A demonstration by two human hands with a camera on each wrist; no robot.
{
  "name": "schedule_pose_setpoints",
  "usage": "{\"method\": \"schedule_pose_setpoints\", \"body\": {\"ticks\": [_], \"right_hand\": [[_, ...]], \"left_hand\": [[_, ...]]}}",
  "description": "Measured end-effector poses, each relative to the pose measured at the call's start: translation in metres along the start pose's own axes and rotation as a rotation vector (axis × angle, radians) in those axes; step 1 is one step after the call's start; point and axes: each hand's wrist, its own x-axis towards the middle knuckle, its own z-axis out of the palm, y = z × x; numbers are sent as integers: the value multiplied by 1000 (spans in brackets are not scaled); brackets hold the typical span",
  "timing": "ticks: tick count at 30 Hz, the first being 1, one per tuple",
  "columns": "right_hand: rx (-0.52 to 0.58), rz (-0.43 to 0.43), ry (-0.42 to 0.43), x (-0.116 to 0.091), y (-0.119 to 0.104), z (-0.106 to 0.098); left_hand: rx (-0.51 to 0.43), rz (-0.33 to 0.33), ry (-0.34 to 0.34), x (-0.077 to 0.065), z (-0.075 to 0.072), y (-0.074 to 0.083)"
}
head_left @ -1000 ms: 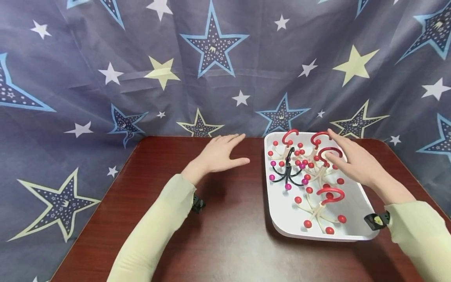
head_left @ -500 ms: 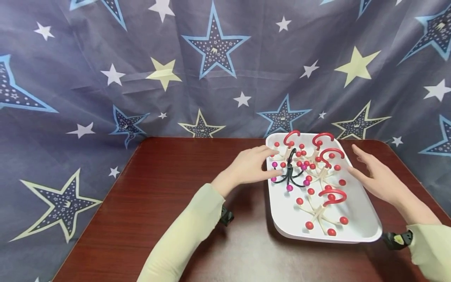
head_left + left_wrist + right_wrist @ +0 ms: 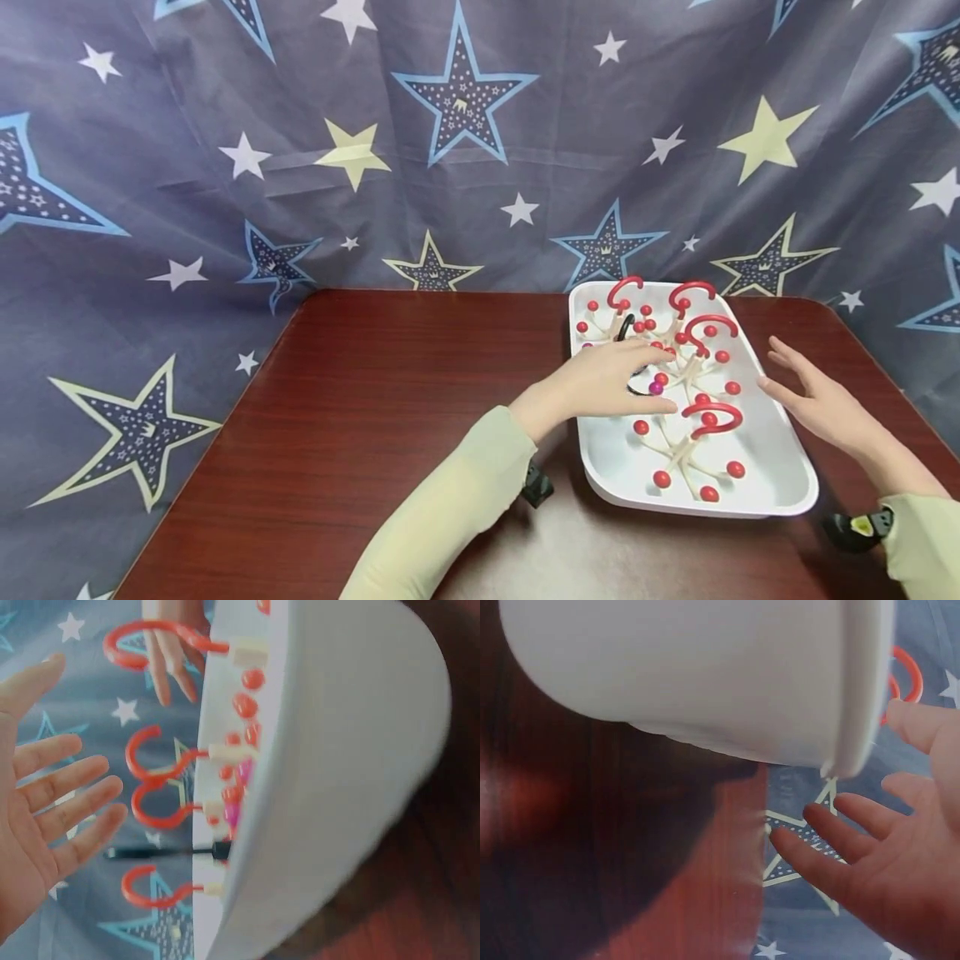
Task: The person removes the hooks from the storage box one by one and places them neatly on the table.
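Note:
A white tray (image 3: 600,475) holds several small hook-topped pieces with splayed, ball-tipped legs. Most have a red hook, cream legs and red balls, like the nearest red-hooked piece (image 3: 679,454). One black piece (image 3: 626,323) has magenta balls. My left hand (image 3: 606,380) hovers over the tray's left half, fingers extended, covering most of the black piece in the head view. In the left wrist view the palm of that left hand (image 3: 45,802) holds nothing, above the black hook (image 3: 161,853). Beyond the tray's right rim my right hand (image 3: 828,408) hangs with fingers spread, holding nothing.
The tray stands on the right part of a reddish-brown wooden table (image 3: 405,375). A dark blue cloth (image 3: 300,75) with stars hangs behind and at the sides. More red-hooked pieces (image 3: 712,327) stand close together toward the tray's far end.
My left hand has moved right, from above the bare table to over the black piece. My right hand has drawn back rightward from above the red hooks to outside the tray.

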Motion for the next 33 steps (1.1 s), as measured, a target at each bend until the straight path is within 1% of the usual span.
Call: {"method": "schedule_pose_setpoints", "body": {"ticks": [4, 6, 7, 10, 13, 14, 17, 19, 21, 24, 28, 30, 33], "right_hand": [[72, 26, -66, 0, 5, 2], [125, 19, -90, 0, 8, 3], [142, 11, -95, 0, 10, 4], [194, -8, -108, 0, 18, 6], [292, -15, -141, -1, 26, 9], [333, -11, -154, -2, 28, 10], [471, 3, -179, -3, 34, 14], [524, 2, -177, -3, 37, 16], [556, 5, -170, -4, 40, 18], [559, 7, -163, -5, 45, 20], [529, 30, -163, -6, 48, 21], [523, 37, -165, -6, 48, 21], [557, 33, -175, -6, 49, 22]], "left_hand": [[-119, 28, -57, 6, 5, 14], [-150, 47, -90, 9, 10, 20], [-154, 58, -105, 10, 12, 23], [-120, 113, -126, 15, 19, 31], [-91, 163, -142, 18, 26, 37], [-86, 171, -149, 19, 28, 39], [-92, 167, -162, 21, 31, 42], [-91, 155, -156, 22, 32, 44], [-76, 140, -136, 23, 33, 45], [-47, 117, -85, 24, 33, 47], [-6, 82, -21, 25, 33, 50], [2, 60, -3, 25, 34, 50], [-3, 31, 13, 25, 34, 50]]}}
